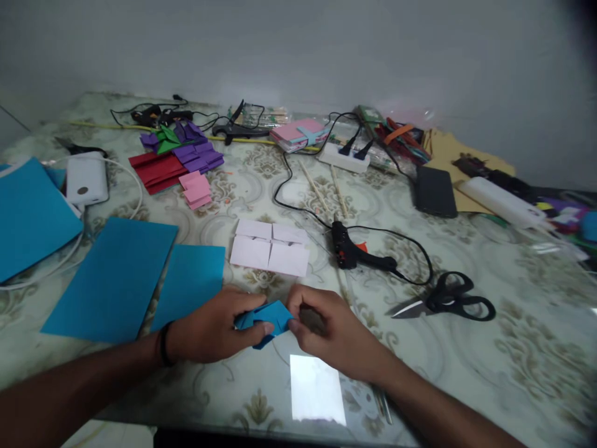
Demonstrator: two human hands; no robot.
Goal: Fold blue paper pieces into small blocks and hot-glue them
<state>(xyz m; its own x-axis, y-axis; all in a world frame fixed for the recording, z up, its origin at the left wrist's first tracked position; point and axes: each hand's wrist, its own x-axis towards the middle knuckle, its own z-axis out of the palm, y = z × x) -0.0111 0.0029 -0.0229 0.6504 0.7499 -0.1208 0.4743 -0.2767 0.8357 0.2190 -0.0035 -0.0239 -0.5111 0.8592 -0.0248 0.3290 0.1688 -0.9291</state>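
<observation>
The folded blue paper (280, 314) is resting between the two hands, towards the near edge of the bench (209, 401), on the person's side of the white folded paper (249, 253); the left hand (214, 326) is pinching its left part, the thumb lying over the near side and the forefinger reaching along the far edge; the right hand (329, 330) is pinching the right corner between thumb and curled forefinger. The piece is probably behaving as something very light, springy at its creases and soft across its panels, gripping well against bare skin but creasing or tearing easily; the safest holds are likely falling on the layered left part for steadiness, and on the outer corner with light fingertips. That corner is pointing right; the long axis seems to be running left to right, though fingers are covering both ends.
</observation>
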